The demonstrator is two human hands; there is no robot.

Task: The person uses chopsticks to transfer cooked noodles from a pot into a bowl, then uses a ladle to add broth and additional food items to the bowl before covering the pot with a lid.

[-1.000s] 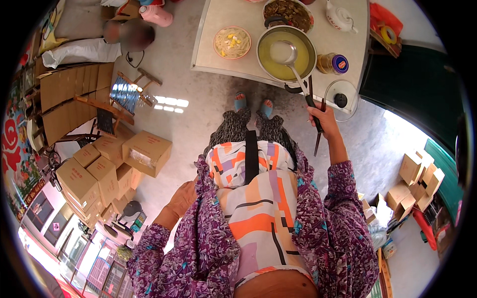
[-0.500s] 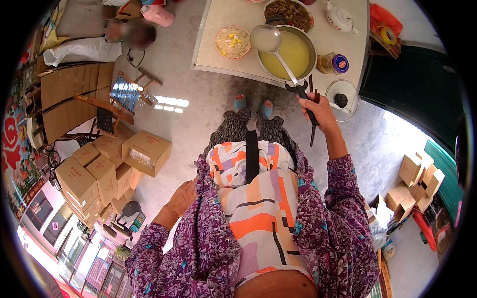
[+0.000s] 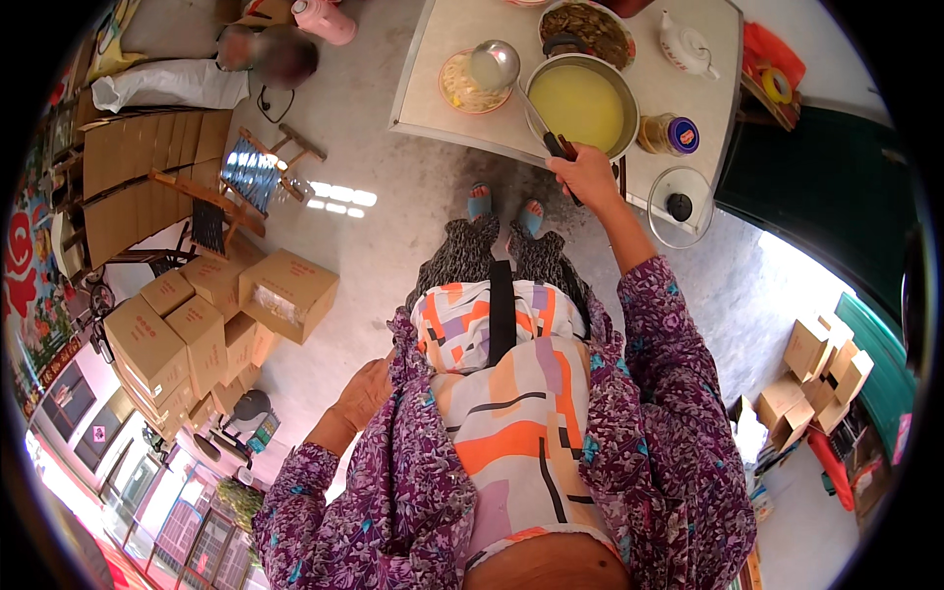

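My right hand (image 3: 584, 177) is closed around the black handle of a metal ladle (image 3: 495, 67). The ladle's bowl hangs over the left part of the table, above a bowl of pale noodles (image 3: 460, 90) and partly hiding it. Just beyond my right hand stands a pot (image 3: 635, 118) of yellow soup (image 3: 578, 108), near the table's front edge. My left hand (image 3: 366, 395) hangs low beside my body; its fingertips are hidden by my clothes, so its grip does not show.
The table (image 3: 433, 108) also bears a plate of brown food (image 3: 590, 34), a white teapot (image 3: 688, 47), a jar with a purple lid (image 3: 671, 135) and a glass pot lid (image 3: 680, 205). Cardboard boxes (image 3: 147, 344) are stacked at left, near a folding stool (image 3: 254, 175).
My right hand has swung the ladle left, from above the pot to over the noodle bowl. The hand itself has shifted left and a little farther forward. My left hand has stayed put.
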